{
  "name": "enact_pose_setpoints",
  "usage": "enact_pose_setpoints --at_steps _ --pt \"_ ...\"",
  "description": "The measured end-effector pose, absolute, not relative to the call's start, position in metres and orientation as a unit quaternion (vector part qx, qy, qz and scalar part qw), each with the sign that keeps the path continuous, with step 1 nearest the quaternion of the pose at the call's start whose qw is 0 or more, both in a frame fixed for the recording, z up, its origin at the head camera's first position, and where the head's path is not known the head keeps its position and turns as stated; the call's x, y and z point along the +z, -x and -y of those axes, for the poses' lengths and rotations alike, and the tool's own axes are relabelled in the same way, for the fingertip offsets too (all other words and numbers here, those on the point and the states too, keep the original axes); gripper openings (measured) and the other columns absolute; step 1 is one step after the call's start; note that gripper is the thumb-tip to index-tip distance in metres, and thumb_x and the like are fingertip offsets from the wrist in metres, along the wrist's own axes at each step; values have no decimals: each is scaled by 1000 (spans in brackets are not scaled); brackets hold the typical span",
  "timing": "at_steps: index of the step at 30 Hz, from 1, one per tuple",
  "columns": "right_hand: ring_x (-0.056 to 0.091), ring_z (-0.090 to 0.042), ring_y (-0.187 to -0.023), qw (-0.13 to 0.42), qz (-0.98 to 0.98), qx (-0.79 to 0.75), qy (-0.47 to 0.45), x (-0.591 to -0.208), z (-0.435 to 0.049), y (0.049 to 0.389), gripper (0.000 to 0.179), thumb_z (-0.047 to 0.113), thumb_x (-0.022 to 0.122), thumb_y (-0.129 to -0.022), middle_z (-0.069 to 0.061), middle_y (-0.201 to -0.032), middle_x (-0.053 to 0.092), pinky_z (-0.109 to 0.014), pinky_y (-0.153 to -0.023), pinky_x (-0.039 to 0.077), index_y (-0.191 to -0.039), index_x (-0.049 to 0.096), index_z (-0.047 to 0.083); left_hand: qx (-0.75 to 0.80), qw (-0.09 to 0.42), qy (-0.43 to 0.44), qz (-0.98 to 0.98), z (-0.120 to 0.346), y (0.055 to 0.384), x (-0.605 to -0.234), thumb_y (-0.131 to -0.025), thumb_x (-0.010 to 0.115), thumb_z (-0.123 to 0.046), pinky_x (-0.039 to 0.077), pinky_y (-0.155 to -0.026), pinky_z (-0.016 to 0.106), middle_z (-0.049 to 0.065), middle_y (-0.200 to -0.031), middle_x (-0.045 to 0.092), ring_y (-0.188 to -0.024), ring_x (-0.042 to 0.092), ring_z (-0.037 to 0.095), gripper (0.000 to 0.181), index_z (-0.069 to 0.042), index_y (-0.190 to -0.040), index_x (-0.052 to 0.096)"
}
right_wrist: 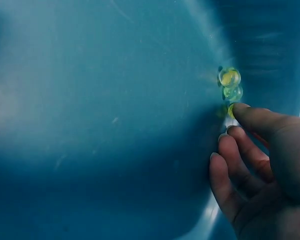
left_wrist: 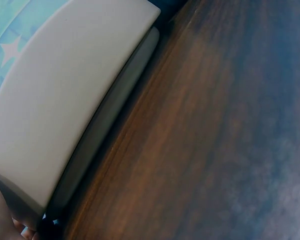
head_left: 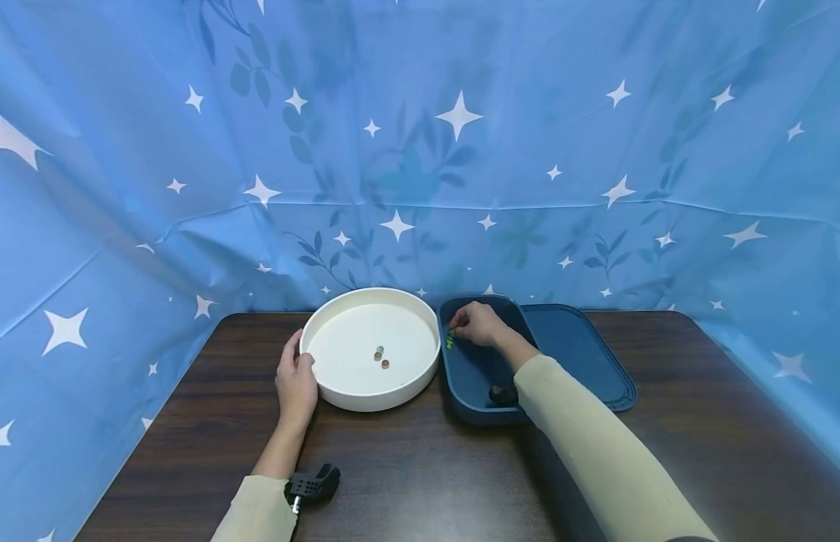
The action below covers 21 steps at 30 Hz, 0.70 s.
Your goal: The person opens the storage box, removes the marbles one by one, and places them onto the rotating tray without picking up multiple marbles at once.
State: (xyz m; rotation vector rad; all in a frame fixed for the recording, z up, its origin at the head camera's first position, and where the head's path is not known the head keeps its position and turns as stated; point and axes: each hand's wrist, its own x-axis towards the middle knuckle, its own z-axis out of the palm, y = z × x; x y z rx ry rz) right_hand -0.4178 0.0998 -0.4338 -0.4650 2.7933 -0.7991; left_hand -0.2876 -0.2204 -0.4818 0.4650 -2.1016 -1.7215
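Note:
A round white tray [head_left: 369, 400] with a raised rim stands on the left, several small marbles [head_left: 385, 364] lying on its floor. My left hand [head_left: 298, 380] grips its left rim, thumb over the edge and fingers along the outer wall. Beside the tray is a deep blue bin [head_left: 477, 414], and my right hand [head_left: 484, 325] reaches down into it. Yellow-green glass marbles [right_wrist: 230, 77] line up along the bin's wall in the right wrist view. Thumb and fingertips there pinch the marble [right_wrist: 231, 110] closest to the hand, which partly hides it.
A flat blue lid [head_left: 576, 350] lies to the right of the bin, partly behind the right forearm. The dark wooden table [head_left: 420, 467] extends in front. A blue curtain with stars [head_left: 420, 150] hangs behind the table.

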Motion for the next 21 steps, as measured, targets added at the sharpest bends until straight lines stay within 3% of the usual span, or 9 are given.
enact_pose_setpoints --at_steps 9,21 --pt "65 -18 -85 104 -944 -277 145 -427 -103 416 13 14 64 -97 -9 -99 72 -31 -73 56 -102 74 7 -612 192 -167 749 220 289 -483 -94 34 -13 36 -116 51 9 -163 38 -146 40 30 62 -19 -156 40" --pt "65 -18 -83 42 -933 -305 185 -395 -94 409 19 20 65 -98 -10 -101 72 -30 -71 54 -109 73 7 -615 193 -164 747 222 289 -483 -95 34 -12 34 -118 51 10 -163 37 -148 38 30 62 -16 -156 39"
